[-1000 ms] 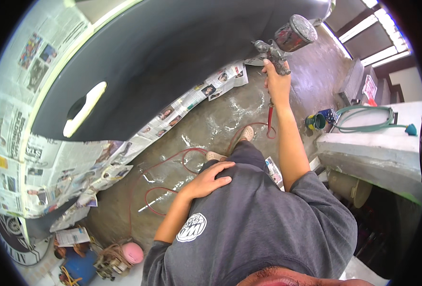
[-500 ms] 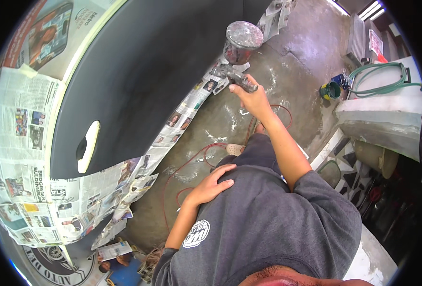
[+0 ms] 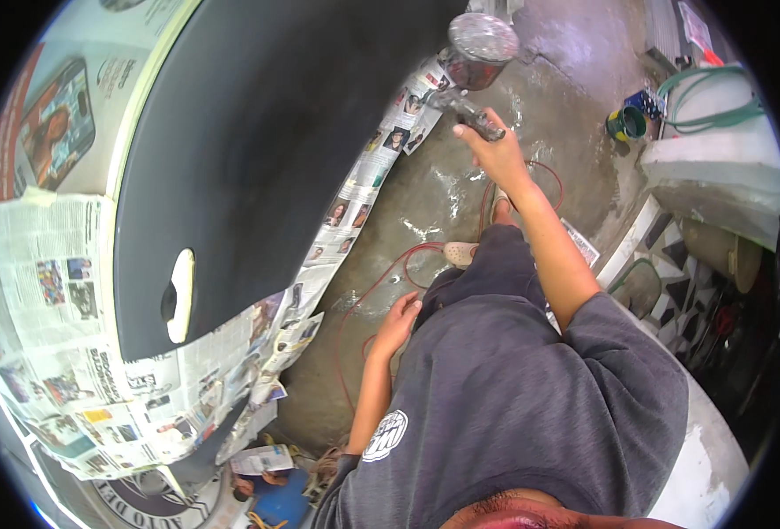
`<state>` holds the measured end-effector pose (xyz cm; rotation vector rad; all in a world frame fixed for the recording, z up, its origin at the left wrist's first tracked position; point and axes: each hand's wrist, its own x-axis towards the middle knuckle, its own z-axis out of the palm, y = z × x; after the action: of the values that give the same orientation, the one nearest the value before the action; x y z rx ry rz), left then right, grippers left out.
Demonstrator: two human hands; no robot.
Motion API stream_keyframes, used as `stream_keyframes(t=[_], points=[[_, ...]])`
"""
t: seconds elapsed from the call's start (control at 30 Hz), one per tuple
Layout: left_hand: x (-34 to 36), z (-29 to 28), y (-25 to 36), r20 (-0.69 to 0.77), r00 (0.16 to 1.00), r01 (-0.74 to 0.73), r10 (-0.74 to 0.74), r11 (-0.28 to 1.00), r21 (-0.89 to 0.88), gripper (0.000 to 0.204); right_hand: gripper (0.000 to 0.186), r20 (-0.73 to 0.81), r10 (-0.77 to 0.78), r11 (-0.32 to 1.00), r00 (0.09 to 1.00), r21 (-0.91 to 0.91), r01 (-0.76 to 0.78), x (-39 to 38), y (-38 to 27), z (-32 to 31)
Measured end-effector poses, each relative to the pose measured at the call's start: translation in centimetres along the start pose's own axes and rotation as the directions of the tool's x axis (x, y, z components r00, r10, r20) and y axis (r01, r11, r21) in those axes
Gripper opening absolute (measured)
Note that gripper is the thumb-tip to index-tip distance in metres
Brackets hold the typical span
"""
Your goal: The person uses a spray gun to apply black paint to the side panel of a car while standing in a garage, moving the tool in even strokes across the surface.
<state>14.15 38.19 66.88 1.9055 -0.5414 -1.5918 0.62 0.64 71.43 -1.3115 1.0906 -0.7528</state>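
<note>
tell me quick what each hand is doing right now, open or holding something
Left hand: open, fingers loosely bent, nothing visible in it.
Right hand: closed around the spray gun.

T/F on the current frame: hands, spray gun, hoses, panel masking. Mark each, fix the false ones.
1. The right hand holds the spray gun. True.
2. The left hand grips the red hose. False: that hand holds nothing visible; the red hose lies on the floor.
3. The green hose lies looped on the pale ledge. True.
4. Newspaper covers the whole dark panel. False: the dark panel is mostly bare, with newspaper around its left and lower edges.
5. The spray gun is out over the ledge. False: it is beside the dark panel's right edge.
</note>
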Motion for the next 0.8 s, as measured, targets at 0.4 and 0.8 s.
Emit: stream_keyframes(t=[0.4, 0.8], points=[[1.0, -1.2, -14.3, -0.155, 0.951, 0.302, -0.269, 0.915, 0.267, 0.049, 0.05, -0.196, -0.029, 0.978, 0.98, -0.21, -0.013, 4.3, 5.6, -0.1], [1.4, -2.9, -24.6, -0.107, 0.959, 0.273, -0.263, 0.958, 0.085, 0.049, 0.041, 0.033, -0.187, 0.964, 0.982, -0.188, 0.19, -0.1, 2.4, 0.9]])
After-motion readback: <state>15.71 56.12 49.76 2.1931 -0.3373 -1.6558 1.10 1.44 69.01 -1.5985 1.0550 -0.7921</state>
